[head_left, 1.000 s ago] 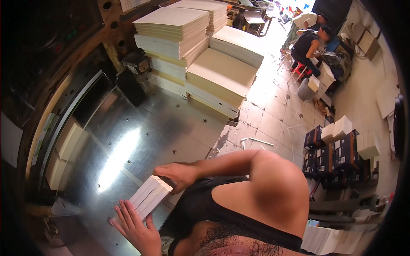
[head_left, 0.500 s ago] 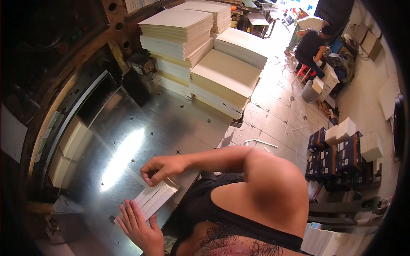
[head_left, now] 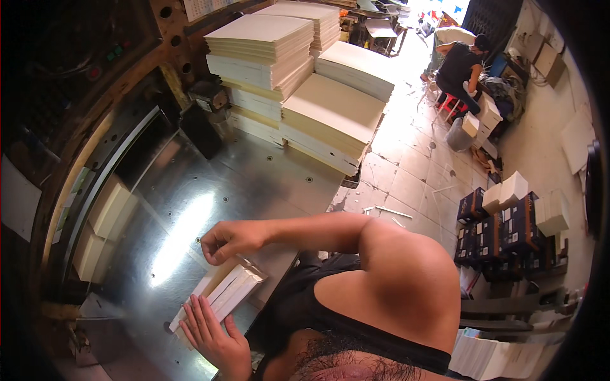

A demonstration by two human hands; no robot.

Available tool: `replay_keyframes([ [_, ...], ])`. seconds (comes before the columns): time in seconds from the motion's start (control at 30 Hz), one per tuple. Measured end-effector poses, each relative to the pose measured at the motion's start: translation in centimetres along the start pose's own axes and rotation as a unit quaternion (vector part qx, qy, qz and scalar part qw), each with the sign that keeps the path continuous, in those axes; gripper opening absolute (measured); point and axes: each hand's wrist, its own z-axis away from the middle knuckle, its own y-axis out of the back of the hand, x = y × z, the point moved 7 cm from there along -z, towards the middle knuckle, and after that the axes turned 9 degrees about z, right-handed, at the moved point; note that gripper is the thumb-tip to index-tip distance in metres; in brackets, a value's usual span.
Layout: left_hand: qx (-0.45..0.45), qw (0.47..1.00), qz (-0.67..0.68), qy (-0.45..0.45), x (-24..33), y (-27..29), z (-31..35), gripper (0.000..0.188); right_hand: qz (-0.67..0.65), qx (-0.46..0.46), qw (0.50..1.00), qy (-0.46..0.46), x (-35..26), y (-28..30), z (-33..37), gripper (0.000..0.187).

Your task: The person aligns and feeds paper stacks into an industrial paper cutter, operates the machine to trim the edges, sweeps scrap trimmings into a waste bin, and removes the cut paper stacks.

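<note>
A narrow white stack of paper (head_left: 236,289) with dark lines between its layers lies at the near edge of the metal table. My left hand (head_left: 215,335) rests flat on its near-left end, fingers stretched out. Along the stack's left side shows a beige strip (head_left: 216,277). Above the strip's far end my right hand (head_left: 232,241) is closed, its fingers curled and thumb pressed in. Whatever those fingers pinch is hidden from view.
Tall stacks of paper (head_left: 330,108) stand at the table's far side. A dark machine frame (head_left: 166,39) borders the left. Dark boxes (head_left: 488,222) sit on the floor at right. Farther off, a person in black (head_left: 459,66) sits on a red stool.
My right hand has moved slightly left and away from me. The beige strip beside the stack has come into view. My left hand has shifted a little right, still flat.
</note>
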Motion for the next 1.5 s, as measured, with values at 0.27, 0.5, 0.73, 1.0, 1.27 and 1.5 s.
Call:
replay_keyframes([
  [0.27, 0.025, 0.999, -0.008, -0.018, -0.2, -0.1, 0.3, 0.062, 0.286, 0.144, 0.940, 0.121, -6.1, 1.5, -0.1, 0.047],
  [0.5, 0.020, 1.000, 0.003, -0.016, -0.3, -0.2, 0.1, 0.061, 0.225, -0.154, 0.962, 0.007, -3.9, -2.2, -1.6, 0.041],
  [0.73, 0.073, 0.995, -0.026, -0.056, 0.6, 0.4, 0.6, 0.054, 0.318, -0.130, 0.939, 0.024, -4.8, -1.6, -2.2, 0.043],
  [1.0, 0.216, 0.967, 0.107, -0.079, 0.7, 1.5, 1.7, 0.028, 0.349, -0.072, 0.933, 0.041, -2.3, -1.5, -1.8, 0.047],
  [1.27, 0.217, 0.966, 0.129, -0.049, 0.6, 1.5, 0.4, 0.023, 0.413, 0.152, 0.885, 0.151, -12.0, 3.6, -1.8, 0.033],
  [1.5, 0.216, 0.971, 0.082, -0.062, 0.5, 1.3, 2.1, 0.021, 0.504, 0.017, 0.831, 0.235, 2.0, -0.4, -3.3, 0.049],
])
